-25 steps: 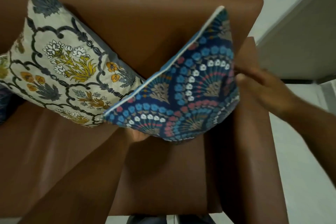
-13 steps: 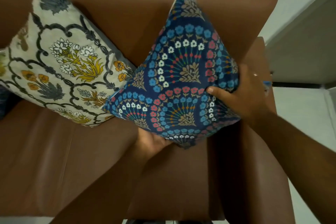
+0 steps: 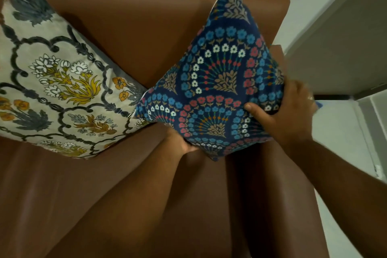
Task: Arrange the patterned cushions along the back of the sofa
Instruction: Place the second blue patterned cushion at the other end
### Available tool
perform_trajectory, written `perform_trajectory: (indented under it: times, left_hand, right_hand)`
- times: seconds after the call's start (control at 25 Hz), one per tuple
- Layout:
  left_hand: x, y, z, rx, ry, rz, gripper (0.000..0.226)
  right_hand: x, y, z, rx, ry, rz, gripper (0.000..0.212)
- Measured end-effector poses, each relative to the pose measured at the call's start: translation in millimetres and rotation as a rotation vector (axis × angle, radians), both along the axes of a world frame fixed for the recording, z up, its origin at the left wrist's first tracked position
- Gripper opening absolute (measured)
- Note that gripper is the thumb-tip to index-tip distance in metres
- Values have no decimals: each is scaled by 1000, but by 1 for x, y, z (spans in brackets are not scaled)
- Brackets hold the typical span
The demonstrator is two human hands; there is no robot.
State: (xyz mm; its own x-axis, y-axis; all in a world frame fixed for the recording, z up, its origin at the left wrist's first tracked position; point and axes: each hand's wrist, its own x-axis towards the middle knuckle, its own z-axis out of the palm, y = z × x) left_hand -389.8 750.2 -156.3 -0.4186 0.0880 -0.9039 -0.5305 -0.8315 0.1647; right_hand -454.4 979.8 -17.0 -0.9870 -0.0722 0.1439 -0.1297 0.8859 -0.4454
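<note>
Brown leather sofa [image 3: 146, 27] backs a cream floral cushion [image 3: 54, 81]; right hand [image 3: 287, 111] and left hand [image 3: 184, 142] clasp the navy fan-patterned cushion [image 3: 217, 81], standing it diamond-wise at far right.

The left hand [image 3: 184, 142] is mostly hidden under the lower edge of the blue cushion [image 3: 213, 90]; only the wrist and the heel of the palm show, so its fingers cannot be seen. The right hand [image 3: 282, 115] shows its thumb on the fabric, while its fingers go behind the cushion's right corner, which is slightly blurred. The cream cushion [image 3: 56, 81] is cut off by the left edge of the picture. The sofa [image 3: 146, 27] runs out of view at the top, left and bottom.
</note>
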Motion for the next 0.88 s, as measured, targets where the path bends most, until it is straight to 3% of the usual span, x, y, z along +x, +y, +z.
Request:
perform_trajectory:
  times: [0.12, 0.24, 0.4, 0.52, 0.6, 0.68, 0.76, 0.8, 0.88]
  left_hand:
    - [5, -10, 3, -234, -82, 16, 40]
    - [37, -12, 11, -361, -39, 144, 58]
    - [28, 1, 33, -315, 281, 228, 78]
    - [9, -2, 52, -381, 213, 129, 81]
    - [25, -6, 61, -585, 99, 73, 64]
    - [43, -12, 82, -1028, 96, 91, 48]
    - [32, -29, 104, -1505, 327, -46, 53]
    - [14, -38, 113, -1647, 472, -185, 55]
    - [-28, -45, 129, -1630, 634, -508, 60]
  right_hand:
    - [15, 1, -17, 65, -66, 36, 118]
    - [52, 10, -30, 29, -52, 5, 120]
    - [131, -6, -56, -485, -284, -295, 113]
    - [158, -29, -73, -730, -350, -456, 100]
    - [157, -39, -78, -927, -427, -546, 95]
    - [139, -43, -79, -1180, -599, -646, 104]
    - [111, -45, -77, -1510, -760, -697, 103]
    - [97, -47, -76, -1641, -795, -715, 97]
    - [76, -51, -76, -1784, -784, -731, 92]
